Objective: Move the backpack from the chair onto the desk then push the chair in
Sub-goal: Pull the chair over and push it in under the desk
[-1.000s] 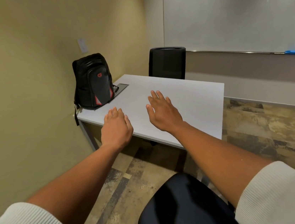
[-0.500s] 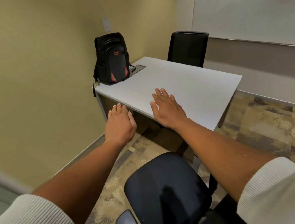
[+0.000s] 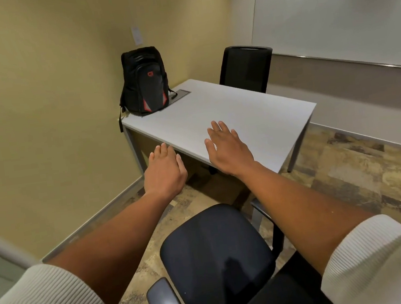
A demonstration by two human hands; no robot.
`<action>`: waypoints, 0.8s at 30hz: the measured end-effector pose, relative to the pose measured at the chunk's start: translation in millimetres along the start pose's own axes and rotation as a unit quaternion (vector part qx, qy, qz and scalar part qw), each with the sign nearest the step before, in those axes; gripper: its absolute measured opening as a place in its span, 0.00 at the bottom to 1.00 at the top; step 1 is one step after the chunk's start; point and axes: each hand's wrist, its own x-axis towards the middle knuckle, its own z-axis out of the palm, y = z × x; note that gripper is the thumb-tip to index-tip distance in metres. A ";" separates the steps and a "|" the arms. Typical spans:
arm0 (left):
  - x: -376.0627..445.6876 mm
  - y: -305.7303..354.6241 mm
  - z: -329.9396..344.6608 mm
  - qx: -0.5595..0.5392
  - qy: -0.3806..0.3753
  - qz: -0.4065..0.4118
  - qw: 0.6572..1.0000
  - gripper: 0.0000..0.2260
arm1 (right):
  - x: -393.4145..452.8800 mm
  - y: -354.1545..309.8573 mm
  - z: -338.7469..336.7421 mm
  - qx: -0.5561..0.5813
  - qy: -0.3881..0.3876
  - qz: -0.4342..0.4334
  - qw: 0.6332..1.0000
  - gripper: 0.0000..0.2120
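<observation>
A black backpack with red trim stands upright on the far left corner of the white desk, against the yellow wall. The black office chair sits below me, its seat and grey armrests in view, apart from the desk's near edge. My left hand hovers palm down in front of the desk edge, fingers together and holding nothing. My right hand is stretched out flat over the desk's near edge, fingers apart and empty. Both hands are above and beyond the chair seat, not touching it.
A second black chair stands behind the desk's far side. A whiteboard covers the right wall. A grey cable hatch is set into the desk beside the backpack. Patterned floor lies open to the right.
The view has drawn back from the desk, so the chair seat and armrests show more fully below. Both hands now sit nearer the desk's front edge. The backpack has not moved.
</observation>
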 end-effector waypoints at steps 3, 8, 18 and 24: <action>-13.6 11.1 -0.9 0.006 0.004 -0.015 1.000 0.22 | -10.2 8.0 -2.7 0.001 -0.005 -0.014 1.000 0.26; -56.1 42.3 -2.1 0.020 0.028 -0.064 0.997 0.20 | -38.4 26.6 -9.5 0.014 -0.028 -0.062 0.998 0.26; -182.1 123.6 24.0 0.010 0.020 -0.160 0.987 0.22 | -145.0 91.1 -20.6 0.030 -0.081 -0.132 0.987 0.26; -242.9 155.6 43.1 0.016 0.008 -0.201 0.979 0.19 | -200.0 127.2 -16.0 0.020 -0.117 -0.140 0.983 0.27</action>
